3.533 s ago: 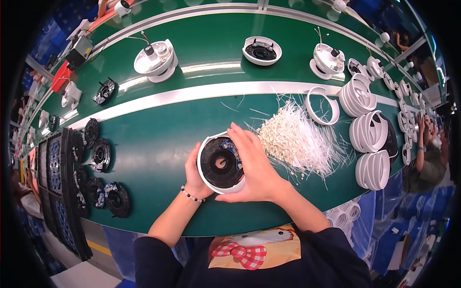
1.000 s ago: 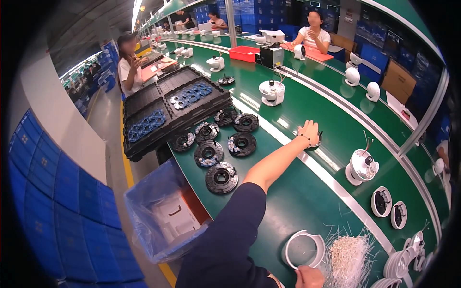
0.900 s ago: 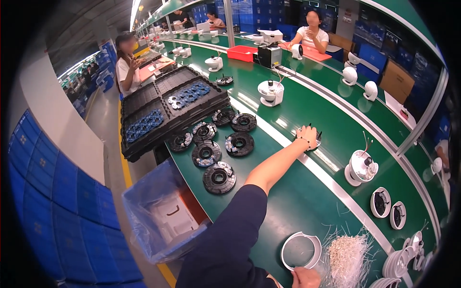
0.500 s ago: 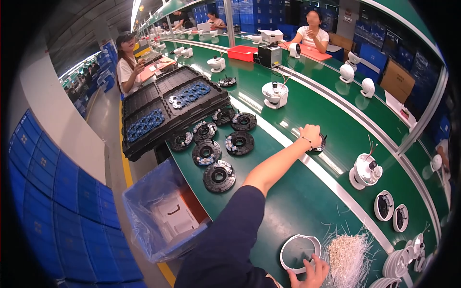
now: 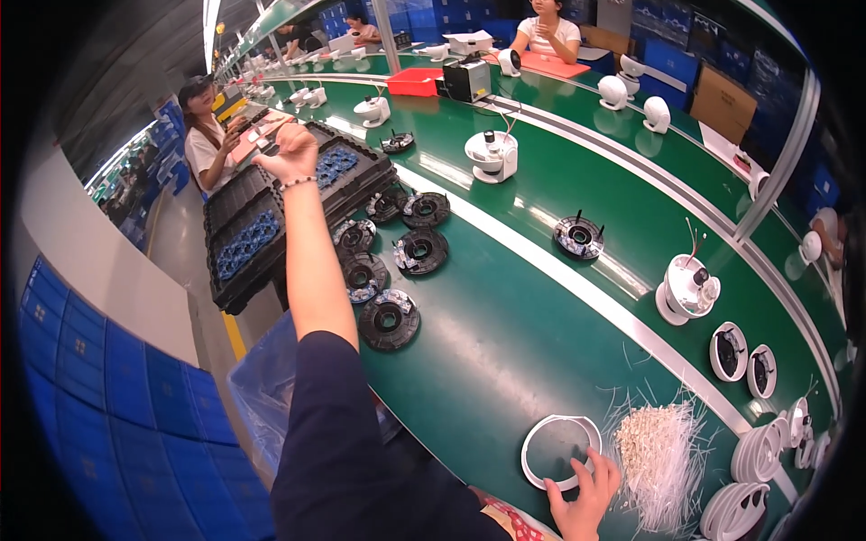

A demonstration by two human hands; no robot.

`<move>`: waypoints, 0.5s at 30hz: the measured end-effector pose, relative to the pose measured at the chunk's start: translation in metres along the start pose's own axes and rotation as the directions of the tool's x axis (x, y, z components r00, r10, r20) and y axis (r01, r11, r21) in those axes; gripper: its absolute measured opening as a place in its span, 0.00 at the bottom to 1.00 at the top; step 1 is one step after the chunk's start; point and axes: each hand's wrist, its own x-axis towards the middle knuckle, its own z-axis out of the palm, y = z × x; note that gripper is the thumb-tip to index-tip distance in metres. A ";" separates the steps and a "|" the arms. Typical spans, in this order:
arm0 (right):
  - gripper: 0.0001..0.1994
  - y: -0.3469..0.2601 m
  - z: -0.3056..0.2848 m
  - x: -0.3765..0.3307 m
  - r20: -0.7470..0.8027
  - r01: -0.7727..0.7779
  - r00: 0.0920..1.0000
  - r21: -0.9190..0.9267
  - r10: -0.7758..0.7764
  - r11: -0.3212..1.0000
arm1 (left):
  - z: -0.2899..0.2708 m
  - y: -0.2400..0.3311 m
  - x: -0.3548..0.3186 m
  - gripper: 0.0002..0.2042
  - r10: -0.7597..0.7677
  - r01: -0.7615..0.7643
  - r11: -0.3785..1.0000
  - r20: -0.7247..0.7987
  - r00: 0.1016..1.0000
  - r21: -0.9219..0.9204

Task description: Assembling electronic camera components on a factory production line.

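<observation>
White plastic ring (image 5: 561, 449) lies flat on the green table (image 5: 505, 343), right hand (image 5: 582, 491) with fingertips on its near rim, fingers spread, no closed grip. Looks light, thin, slightly flexible; best pinched across the rim. Left hand (image 5: 290, 153) is raised over the black trays (image 5: 271, 207), loosely curled; can't tell if it holds anything. Bundle of white ties (image 5: 663, 451) just right of ring.
</observation>
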 end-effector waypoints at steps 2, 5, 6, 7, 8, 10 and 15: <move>0.23 -0.004 0.000 0.000 0.002 -0.015 1.000 -0.009 0.015 1.000 | -0.006 0.013 -0.001 0.38 -0.039 0.039 0.999 -0.010 0.999 0.010; 0.18 -0.009 -0.003 0.002 -0.034 -0.033 0.999 -0.073 0.030 0.997 | -0.014 0.000 0.001 0.33 -0.166 0.168 0.985 -0.044 0.985 0.032; 0.17 -0.005 0.001 -0.002 -0.048 -0.058 0.997 -0.022 0.057 0.998 | -0.021 0.004 0.005 0.38 -0.242 0.243 0.968 0.026 0.970 -0.060; 0.17 -0.002 0.006 -0.005 -0.062 -0.085 0.994 0.028 0.087 0.996 | -0.020 0.009 0.010 0.36 -0.188 0.198 0.977 0.111 0.976 -0.083; 0.18 -0.001 0.007 -0.009 -0.057 -0.095 0.994 0.043 0.098 0.995 | -0.020 0.020 0.017 0.33 -0.256 0.277 0.951 0.150 0.955 -0.139; 0.19 0.001 0.006 -0.012 -0.061 -0.125 0.990 0.039 0.127 0.991 | -0.020 0.006 0.015 0.35 -0.231 0.239 0.969 0.117 0.966 -0.059; 0.20 0.006 0.016 -0.008 -0.070 -0.072 0.995 0.064 0.076 0.995 | -0.039 -0.137 -0.024 0.23 -0.511 0.728 0.512 -0.519 0.685 0.456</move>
